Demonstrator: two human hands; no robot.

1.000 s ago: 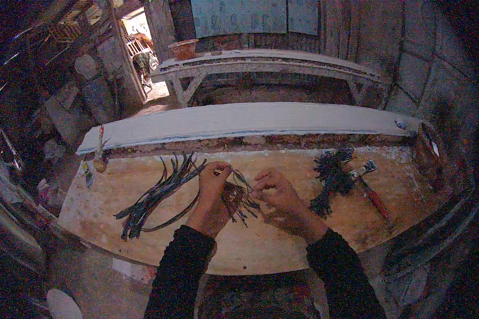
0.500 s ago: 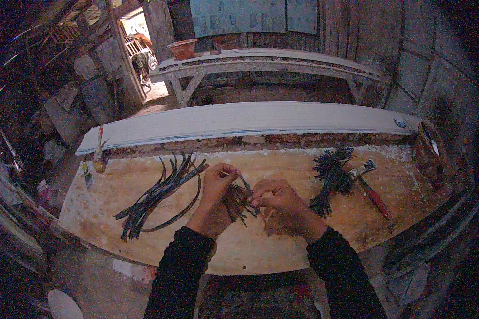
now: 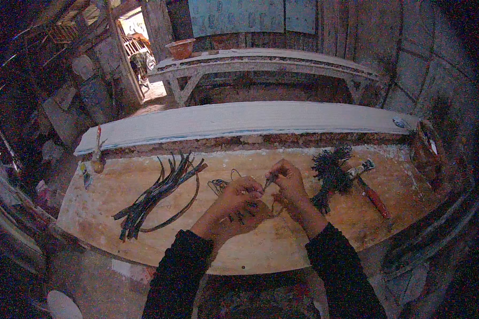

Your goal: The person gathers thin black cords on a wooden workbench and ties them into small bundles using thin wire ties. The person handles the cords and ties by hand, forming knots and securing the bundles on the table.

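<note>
Pinching a small tangle of dark thin strips (image 3: 245, 210) between them, the left hand (image 3: 234, 204) and the right hand (image 3: 288, 183) meet close together above the middle of the wooden counter (image 3: 303, 244), fingers curled tight on the piece. Well to the left of the hands lies a loose bundle of long dark strips (image 3: 157, 194). Just right of the right hand rests a dark tied bunch (image 3: 330, 175), and beyond it a red-handled tool (image 3: 372, 191).
</note>
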